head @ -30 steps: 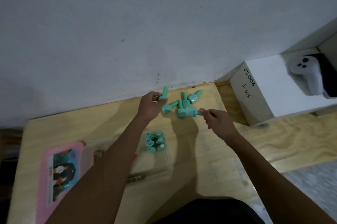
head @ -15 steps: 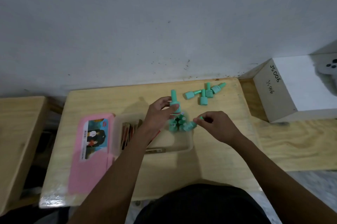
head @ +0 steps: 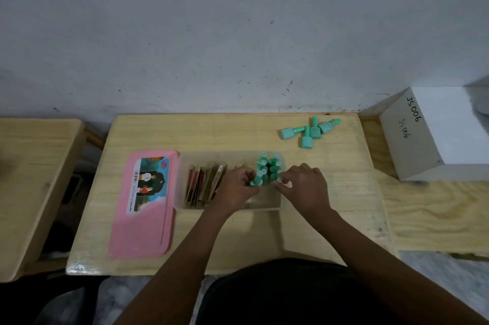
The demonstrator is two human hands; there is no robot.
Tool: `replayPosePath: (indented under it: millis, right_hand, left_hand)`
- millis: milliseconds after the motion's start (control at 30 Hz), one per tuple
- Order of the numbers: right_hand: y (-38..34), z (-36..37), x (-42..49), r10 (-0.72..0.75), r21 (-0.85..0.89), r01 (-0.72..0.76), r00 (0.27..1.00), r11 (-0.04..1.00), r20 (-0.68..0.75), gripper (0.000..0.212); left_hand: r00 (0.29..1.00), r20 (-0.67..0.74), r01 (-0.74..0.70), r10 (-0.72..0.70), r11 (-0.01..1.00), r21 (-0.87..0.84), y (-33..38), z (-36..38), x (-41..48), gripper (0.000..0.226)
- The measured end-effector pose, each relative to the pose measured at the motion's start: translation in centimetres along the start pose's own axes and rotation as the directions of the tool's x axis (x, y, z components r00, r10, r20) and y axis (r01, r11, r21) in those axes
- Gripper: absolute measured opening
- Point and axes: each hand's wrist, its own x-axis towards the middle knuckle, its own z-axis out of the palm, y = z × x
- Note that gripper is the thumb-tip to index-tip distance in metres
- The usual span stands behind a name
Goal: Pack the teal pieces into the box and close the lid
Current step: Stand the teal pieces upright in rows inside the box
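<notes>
My left hand pinches a teal piece | my right hand pinches second piece | I judge both light, rigid, slick: hold by narrow neck.

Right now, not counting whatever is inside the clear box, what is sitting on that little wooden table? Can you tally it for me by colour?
loose teal pieces: 4
pink lid: 1
clear box: 1
Total: 6

The right hand is hiding most of one teal piece; the white box is running off the right edge.
</notes>
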Motion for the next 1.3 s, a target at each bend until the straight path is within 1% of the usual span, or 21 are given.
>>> replayPosePath:
  millis: [67, 167, 400, 567, 700, 900, 1300]
  right_hand:
    - [-0.3, 0.1, -0.1, 0.004, -0.01, -0.004, 1.0, 1.0, -0.014, 0.014]
    - [-0.8, 0.3, -0.2, 0.017, -0.022, -0.017, 1.0, 1.0, 0.002, 0.016]
    - [-0.9, 0.8, -0.1, 0.0, -0.175, 0.011, 0.998, 0.984, 0.063, 0.022]
    - [-0.7, 0.8, -0.1, -0.038, -0.246, 0.039, 0.999, 0.969, 0.005, 0.02]
    - [-0.4, 0.5, 0.3, -0.006, -0.232, 0.003, 1.0, 0.973, -0.014, 0.023]
    - [0.2, 0.6, 0.5, -0.011, -0.188, 0.021, 0.999, 0.982, 0.05, 0.022]
    - [-0.1, 0.5, 0.6, 0.033, -0.21, -0.02, 0.998, 0.978, 0.056, 0.022]
  left_hand:
    - [1.0, 0.006, 0.007, -0.008, 0.998, 0.069, -0.7, 0.4, 0.2, 0.026]
    - [1.0, 0.015, 0.001, -0.003, 0.99, 0.139, -1.4, 1.1, 0.4, 0.023]
    - [0.999, -0.028, 0.022, -0.015, 0.965, 0.26, -1.6, 1.8, 1.3, 0.023]
    - [0.998, -0.035, -0.033, 0.049, 0.935, 0.352, -1.6, 2.1, 1.7, 0.029]
    - [0.998, -0.033, -0.036, 0.049, 0.954, 0.298, -1.9, 2.3, 1.8, 0.027]
    - [0.997, -0.045, -0.056, 0.069, 0.967, 0.25, -2.2, 2.5, 2.0, 0.025]
    - [0.997, -0.045, -0.052, 0.062, 0.979, 0.199, -2.2, 2.5, 1.8, 0.027]
